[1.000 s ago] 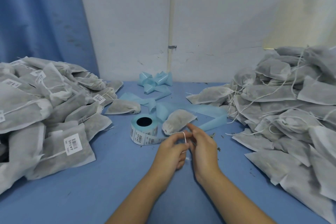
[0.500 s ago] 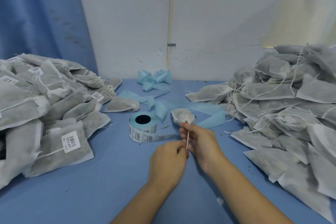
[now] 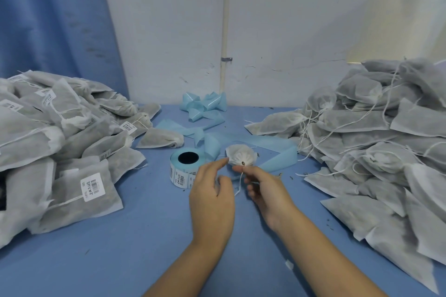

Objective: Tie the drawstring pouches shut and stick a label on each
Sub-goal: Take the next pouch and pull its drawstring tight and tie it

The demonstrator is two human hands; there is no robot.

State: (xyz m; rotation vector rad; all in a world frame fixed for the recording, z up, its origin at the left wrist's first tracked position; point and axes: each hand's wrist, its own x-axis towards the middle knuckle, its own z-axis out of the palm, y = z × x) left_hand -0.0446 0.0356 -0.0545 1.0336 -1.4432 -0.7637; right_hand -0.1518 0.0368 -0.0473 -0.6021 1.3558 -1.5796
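A small grey drawstring pouch (image 3: 241, 152) stands at the table's middle with its gathered mouth facing me. My right hand (image 3: 264, 184) pinches the white drawstring (image 3: 239, 182) just below that mouth, and the loose end hangs down between my hands. To its left my left hand (image 3: 212, 191) hovers with its fingers loosely spread, holding nothing, its index fingertip close to the pouch's left edge. The label roll (image 3: 184, 168), blue with barcode stickers, lies right behind my left hand.
A heap of labelled, tied pouches (image 3: 72, 152) fills the left side. Unlabelled pouches with loose strings (image 3: 374, 140) are piled on the right. Blue label backing strip (image 3: 277, 152) trails across the blue table (image 3: 120, 248), and more is crumpled (image 3: 205, 106) by the wall.
My left hand pulled the string towards me, then let it go and rose towards the pouch. The pouch tipped up with its mouth drawn shut. My right hand kept its pinch.
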